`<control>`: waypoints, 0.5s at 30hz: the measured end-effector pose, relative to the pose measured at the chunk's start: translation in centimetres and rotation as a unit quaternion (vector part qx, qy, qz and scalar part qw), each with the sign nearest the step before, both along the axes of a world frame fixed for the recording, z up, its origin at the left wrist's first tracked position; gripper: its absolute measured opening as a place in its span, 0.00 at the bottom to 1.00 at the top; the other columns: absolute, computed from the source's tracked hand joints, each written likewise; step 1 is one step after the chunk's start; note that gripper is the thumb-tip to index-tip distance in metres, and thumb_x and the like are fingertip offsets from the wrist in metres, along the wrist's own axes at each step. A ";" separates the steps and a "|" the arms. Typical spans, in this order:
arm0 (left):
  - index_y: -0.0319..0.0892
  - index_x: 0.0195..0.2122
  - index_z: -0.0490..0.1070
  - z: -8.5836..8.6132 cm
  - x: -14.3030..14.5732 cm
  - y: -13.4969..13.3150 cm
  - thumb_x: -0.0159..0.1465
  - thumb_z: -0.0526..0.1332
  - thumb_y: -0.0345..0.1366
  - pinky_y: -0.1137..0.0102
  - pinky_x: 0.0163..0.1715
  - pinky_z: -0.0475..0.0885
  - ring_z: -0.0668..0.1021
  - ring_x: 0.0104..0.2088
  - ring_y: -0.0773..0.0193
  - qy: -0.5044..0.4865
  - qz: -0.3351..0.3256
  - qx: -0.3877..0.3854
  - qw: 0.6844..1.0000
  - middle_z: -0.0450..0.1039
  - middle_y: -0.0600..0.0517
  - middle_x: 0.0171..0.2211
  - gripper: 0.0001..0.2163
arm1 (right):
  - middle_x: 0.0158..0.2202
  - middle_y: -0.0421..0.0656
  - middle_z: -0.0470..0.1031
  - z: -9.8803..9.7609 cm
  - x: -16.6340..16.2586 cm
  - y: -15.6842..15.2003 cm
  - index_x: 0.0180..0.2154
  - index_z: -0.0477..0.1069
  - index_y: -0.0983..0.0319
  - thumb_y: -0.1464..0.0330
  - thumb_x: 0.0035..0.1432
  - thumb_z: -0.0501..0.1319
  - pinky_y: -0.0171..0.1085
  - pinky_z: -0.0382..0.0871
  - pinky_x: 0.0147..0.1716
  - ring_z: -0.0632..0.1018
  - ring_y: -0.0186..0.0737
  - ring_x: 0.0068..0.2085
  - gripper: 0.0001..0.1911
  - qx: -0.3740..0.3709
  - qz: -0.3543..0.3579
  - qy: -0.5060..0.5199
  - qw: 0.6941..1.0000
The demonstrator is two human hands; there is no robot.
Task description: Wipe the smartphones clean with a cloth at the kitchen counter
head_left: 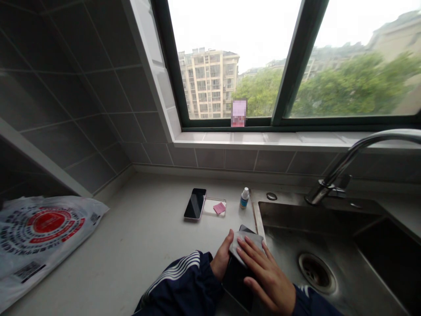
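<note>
My left hand (pixel 222 259) is closed on the edge of a dark phone (pixel 237 281), its thumb along the side. On top of the phone's upper part lies a pale grey wipe (pixel 237 245), pressed down by the fingers of my right hand (pixel 266 276). Part of the phone is hidden under the wipe and my right hand. Beyond my hands, a second phone (pixel 195 203) rests on the counter beside a clear phone case (pixel 208 206) with a small pink square (pixel 219 208) on it. A small white-capped bottle (pixel 244 198) stands near the sink.
A steel sink (pixel 263 215) with a drain (pixel 317 272) and a chrome faucet (pixel 342 162) is at the right. On the left a white plastic bag (pixel 46 237) with red print lies on the pale counter (pixel 138 219). A window (pixel 230 57) rises behind.
</note>
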State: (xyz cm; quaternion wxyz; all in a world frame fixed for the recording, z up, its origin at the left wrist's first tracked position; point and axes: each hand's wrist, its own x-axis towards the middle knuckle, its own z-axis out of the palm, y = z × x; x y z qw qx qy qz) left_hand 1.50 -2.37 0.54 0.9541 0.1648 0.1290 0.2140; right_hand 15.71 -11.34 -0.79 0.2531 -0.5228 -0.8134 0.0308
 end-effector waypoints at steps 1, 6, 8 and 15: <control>0.26 0.51 0.70 0.0 0.0 0.0 0.65 0.48 0.54 0.63 0.59 0.59 0.74 0.53 0.53 -0.001 -0.001 -0.001 1.000 0.77 0.37 0.43 0.32 | 0.66 0.42 0.54 0.0 0.0 0.0 0.66 0.51 0.57 0.57 0.68 0.46 0.51 0.38 0.66 0.54 0.48 0.67 0.28 -0.002 -0.001 0.002 1.000; 0.23 0.53 0.68 0.1 0.0 -0.1 0.66 0.46 0.54 0.64 0.59 0.59 0.75 0.52 0.53 -0.001 0.000 -0.007 1.000 0.77 0.35 0.43 0.33 | 0.67 0.43 0.53 -0.1 0.1 -0.1 0.66 0.51 0.57 0.57 0.68 0.47 0.51 0.45 0.65 0.53 0.49 0.67 0.28 -0.019 -0.001 0.007 1.000; 0.23 0.53 0.67 0.2 -0.1 -0.2 0.66 0.45 0.53 0.64 0.59 0.59 0.75 0.53 0.54 -0.003 0.001 -0.008 1.000 0.76 0.35 0.43 0.33 | 0.67 0.42 0.52 -0.1 0.1 -0.1 0.66 0.50 0.56 0.57 0.68 0.47 0.52 0.45 0.64 0.52 0.50 0.67 0.28 -0.029 0.000 0.005 1.000; 0.22 0.53 0.67 -0.1 0.0 -0.1 0.67 0.44 0.53 0.68 0.58 0.58 0.74 0.53 0.56 -0.011 -0.006 -0.014 1.000 0.77 0.36 0.43 0.33 | 0.68 0.43 0.51 -0.2 0.3 -0.1 0.67 0.49 0.57 0.57 0.68 0.46 0.53 0.48 0.63 0.52 0.51 0.67 0.29 -0.039 0.002 -0.003 0.999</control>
